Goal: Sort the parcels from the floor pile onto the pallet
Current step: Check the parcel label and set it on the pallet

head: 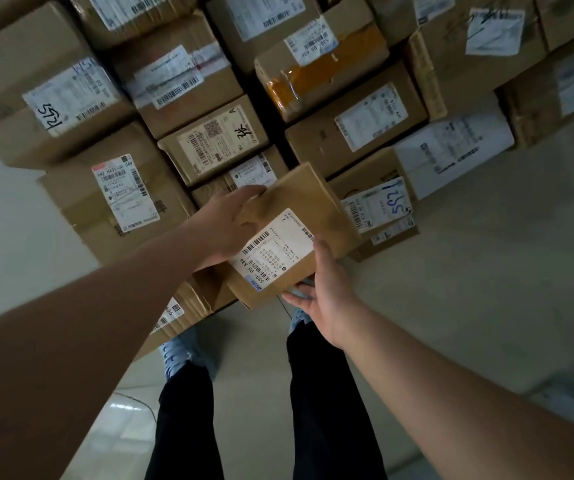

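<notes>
Cardboard parcel [292,233]: small brown box, white shipping label up, held in the air between both hands, just above the near edge of the stacked cartons.
Left hand [230,226]: gripped the far-left end, fingers curled over the top corner, thumb apparently underneath (hidden).
Right hand [327,292]: cupped the near-right corner, thumb along the label edge, fingers spread under the box.
Long axis: ran from lower left to upper right, tilted, near end lower.
Nearer hand: both on the box; left reached further in.
Arms: both extended forward and down, bare forearms.
Stacked cartons [188,81]: labelled boxes packed close, ahead and left of the parcel.
Pallet: not visible under the stack.
Judgement: next move likely a set-down forward onto the stack.
</notes>
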Motion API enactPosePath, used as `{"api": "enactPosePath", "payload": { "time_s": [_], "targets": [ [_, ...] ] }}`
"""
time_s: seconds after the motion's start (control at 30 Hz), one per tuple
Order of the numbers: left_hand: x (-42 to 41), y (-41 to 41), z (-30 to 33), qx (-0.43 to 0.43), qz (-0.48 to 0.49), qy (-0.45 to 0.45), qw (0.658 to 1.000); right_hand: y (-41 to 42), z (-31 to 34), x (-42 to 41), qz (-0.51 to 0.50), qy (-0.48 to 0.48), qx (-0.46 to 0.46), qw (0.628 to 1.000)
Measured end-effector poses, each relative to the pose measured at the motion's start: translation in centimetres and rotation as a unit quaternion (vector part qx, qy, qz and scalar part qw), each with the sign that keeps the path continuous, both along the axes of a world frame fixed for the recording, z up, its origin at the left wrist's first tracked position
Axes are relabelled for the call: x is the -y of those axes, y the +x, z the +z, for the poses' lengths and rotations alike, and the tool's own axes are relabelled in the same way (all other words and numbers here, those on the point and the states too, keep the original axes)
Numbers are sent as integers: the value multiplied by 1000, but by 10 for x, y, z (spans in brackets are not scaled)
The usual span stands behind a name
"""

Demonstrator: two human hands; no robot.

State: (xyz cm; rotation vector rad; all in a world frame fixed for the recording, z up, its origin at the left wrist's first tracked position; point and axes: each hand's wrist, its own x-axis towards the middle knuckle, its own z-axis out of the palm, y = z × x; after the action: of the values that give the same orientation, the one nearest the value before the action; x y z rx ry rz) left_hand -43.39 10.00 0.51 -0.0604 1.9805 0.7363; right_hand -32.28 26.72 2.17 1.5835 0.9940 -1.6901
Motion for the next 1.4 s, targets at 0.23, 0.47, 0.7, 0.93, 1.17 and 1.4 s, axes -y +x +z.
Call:
{"api": "enactPosePath", "payload": {
  "time_s": [0.23, 0.47, 0.7, 0.93, 1.17, 1.4],
  "targets": [
    [-3, -3, -8, -10, -22, -15, 1000, 1, 1, 7, 4, -29, 8, 1000],
    [-11, 2, -16, -45, -72, -83, 993, 2, -8, 2, 1, -49, 32, 998],
    [-24, 7, -17, -68, -81, -94, 990, 6, -15, -11, 45, -43, 50, 997],
    [-47, 20, 4, -151, -89, -108, 979, 5, 0, -30, 317, 48, 59, 945],
    [-106, 34, 62, -245, -185, -59, 950, 16, 41, -59, 391, 233, -60, 888],
    [-168, 68, 96, -301, -236, -1, 924, 73, 90, -108, 398, 356, -128, 836]
  ]
}}
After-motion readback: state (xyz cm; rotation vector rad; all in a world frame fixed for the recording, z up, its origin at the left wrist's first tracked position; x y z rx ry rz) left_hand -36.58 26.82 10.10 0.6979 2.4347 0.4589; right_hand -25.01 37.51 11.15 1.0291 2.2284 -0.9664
